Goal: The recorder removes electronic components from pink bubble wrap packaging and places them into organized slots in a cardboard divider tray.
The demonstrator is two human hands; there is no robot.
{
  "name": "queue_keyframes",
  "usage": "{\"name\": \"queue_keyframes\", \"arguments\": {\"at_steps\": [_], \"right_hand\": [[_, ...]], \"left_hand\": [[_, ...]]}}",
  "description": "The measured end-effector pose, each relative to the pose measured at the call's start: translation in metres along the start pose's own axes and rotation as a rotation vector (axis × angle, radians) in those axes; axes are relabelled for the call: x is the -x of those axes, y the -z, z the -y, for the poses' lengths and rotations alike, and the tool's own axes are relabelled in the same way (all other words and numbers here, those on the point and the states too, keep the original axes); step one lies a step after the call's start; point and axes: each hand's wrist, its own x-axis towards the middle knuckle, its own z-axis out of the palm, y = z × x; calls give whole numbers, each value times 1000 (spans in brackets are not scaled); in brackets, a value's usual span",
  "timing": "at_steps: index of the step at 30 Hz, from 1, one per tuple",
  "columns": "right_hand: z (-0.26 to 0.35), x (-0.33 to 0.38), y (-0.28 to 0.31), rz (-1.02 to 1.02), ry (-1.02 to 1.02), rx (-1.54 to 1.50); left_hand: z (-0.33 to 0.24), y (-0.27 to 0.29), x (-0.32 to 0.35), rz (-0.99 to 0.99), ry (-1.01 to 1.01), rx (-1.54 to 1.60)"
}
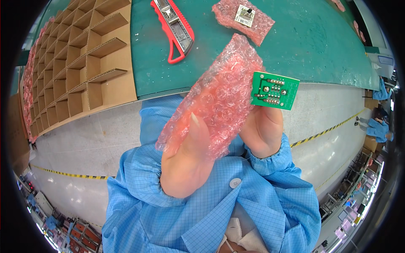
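My left hand (187,162) grips a pink bubble-wrap bag (217,97) from its lower end, the thumb lying over the front. The bag is held tilted in front of me, just off the table's edge. At its right edge, a small green circuit board (275,90) with solder joints and two screws faces me. My right hand (265,128) is closed on the board from below; its fingertips are hidden behind the board and the bag. The board touches or slightly overlaps the bag's side; which one, I cannot tell.
On the green table (320,46) lie a red utility knife (175,29) and another piece of pink bubble wrap (263,27) bearing a small board (245,16) with a black knob. A cardboard divider grid (76,59) stands at the left. A person (377,128) is far off at right.
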Motion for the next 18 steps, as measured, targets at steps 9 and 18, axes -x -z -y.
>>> {"name": "queue_keyframes", "arguments": {"at_steps": [9, 18], "right_hand": [[-3, 1, -5, -29, -26, -26], [16, -14, 4, 177, 746, 1069]], "left_hand": [[-2, 1, 2, -27, 5, -38], [-4, -2, -12, 150, -98, -323]]}}
